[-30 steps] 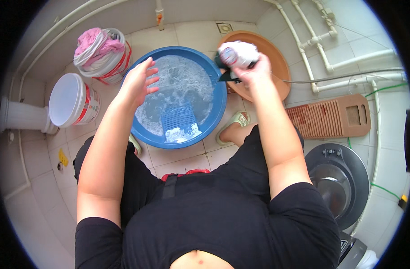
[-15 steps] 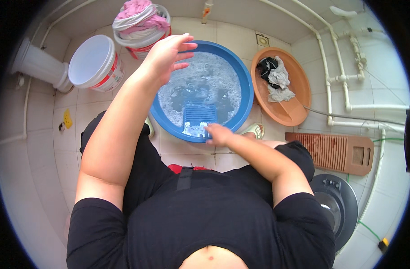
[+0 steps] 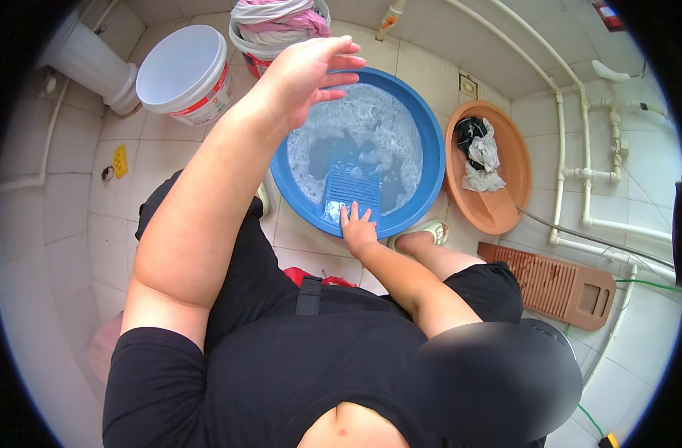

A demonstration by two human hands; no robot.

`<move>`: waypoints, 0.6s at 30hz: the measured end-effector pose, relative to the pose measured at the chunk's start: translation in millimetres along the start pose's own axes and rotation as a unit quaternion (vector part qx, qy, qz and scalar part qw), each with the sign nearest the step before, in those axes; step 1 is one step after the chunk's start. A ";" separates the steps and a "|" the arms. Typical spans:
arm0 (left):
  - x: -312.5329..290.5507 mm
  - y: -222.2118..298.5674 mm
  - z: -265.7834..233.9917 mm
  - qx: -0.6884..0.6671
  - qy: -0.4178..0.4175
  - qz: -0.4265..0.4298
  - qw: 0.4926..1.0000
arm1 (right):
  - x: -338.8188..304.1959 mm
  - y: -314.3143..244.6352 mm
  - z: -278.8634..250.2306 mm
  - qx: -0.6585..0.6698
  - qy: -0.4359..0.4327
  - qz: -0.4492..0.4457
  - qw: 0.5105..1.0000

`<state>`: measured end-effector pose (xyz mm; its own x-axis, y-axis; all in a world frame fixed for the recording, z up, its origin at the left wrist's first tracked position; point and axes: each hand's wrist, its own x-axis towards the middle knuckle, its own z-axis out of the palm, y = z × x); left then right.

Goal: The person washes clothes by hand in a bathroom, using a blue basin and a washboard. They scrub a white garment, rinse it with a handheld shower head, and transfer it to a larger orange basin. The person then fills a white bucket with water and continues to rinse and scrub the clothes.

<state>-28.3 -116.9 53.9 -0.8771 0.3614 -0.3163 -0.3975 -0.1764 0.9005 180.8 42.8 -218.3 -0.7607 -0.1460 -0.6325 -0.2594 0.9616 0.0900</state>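
In front of me sits a blue round basin [image 3: 433, 134] of sudsy water, with a blue ribbed washboard [image 3: 353, 185] sloping down into it at the near side. My right hand [image 3: 361, 233] rests with spread fingers at the washboard's near end, by the basin's rim. Raised over the basin's far left side is my left hand [image 3: 311, 78], its fingers stretched and apart, holding nothing. Past that hand stands a white and red bucket [image 3: 260, 66] heaped with pink and white cloth [image 3: 285, 22].
A second white bucket [image 3: 180, 67] stands to the left. On the right are an orange basin [image 3: 497, 209] with black and grey-white cloths [image 3: 481, 153], a brown washboard [image 3: 550, 284] and wall pipes [image 3: 561, 157]. A yellow item [image 3: 120, 160] lies on the left floor.
My right hand has gone from hovering at the basin's near edge to spreading its fingers at the washboard's end. My left hand stays raised. The whole view has shifted and turned slightly.
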 end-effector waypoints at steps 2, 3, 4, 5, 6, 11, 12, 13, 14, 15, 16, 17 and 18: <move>0.1 6.4 -2.0 -0.002 0.000 0.009 1.000 | -2.5 2.0 -4.2 0.018 0.003 -0.001 1.000; 0.6 9.9 -3.6 -0.005 0.001 0.012 1.000 | -5.5 5.2 -11.9 0.015 0.013 -0.008 1.000; 0.8 12.5 -5.5 -0.008 0.001 0.016 1.000 | -8.8 8.9 -20.5 0.011 0.023 -0.014 1.000; 0.6 15.5 -7.8 -0.016 0.003 0.018 1.000 | -12.8 13.5 -33.4 0.007 0.035 -0.020 0.999; 0.5 17.4 -11.1 -0.024 0.004 0.023 0.999 | -15.9 19.5 -47.5 -0.009 0.045 -0.035 0.998; -4.9 22.5 -20.9 -0.045 0.019 0.030 0.998 | -28.5 68.0 -126.1 0.038 0.139 -0.079 0.986; -6.1 22.4 -23.7 -0.050 0.021 0.031 0.998 | -27.7 76.1 -134.9 0.058 0.172 -0.086 0.980; -6.6 20.2 -27.0 -0.054 0.024 0.031 0.998 | -30.1 81.3 -144.8 0.073 0.202 -0.087 0.973; -6.9 18.4 -29.1 -0.058 0.024 0.031 0.998 | -29.4 84.8 -149.3 0.070 0.214 -0.072 0.972; -8.2 18.4 -30.2 -0.061 0.026 0.028 0.997 | -30.7 85.4 -150.6 0.072 0.224 -0.065 0.970; -9.4 18.6 -30.7 -0.063 0.027 0.025 0.997 | -31.5 85.5 -150.6 0.074 0.234 -0.059 0.968; -10.7 18.6 -31.2 -0.066 0.029 0.021 0.997 | -32.7 83.5 -147.3 0.082 0.244 -0.057 0.964; -10.9 18.3 -31.2 -0.068 0.028 0.020 0.997 | -34.1 81.2 -140.1 0.091 0.255 -0.054 0.961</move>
<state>-34.4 -152.7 64.5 -0.9050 0.3012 -0.3004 -0.3917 -0.3144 0.8647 102.3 93.3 -81.7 -0.9400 -0.2974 -0.1674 -0.2797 0.9524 -0.1214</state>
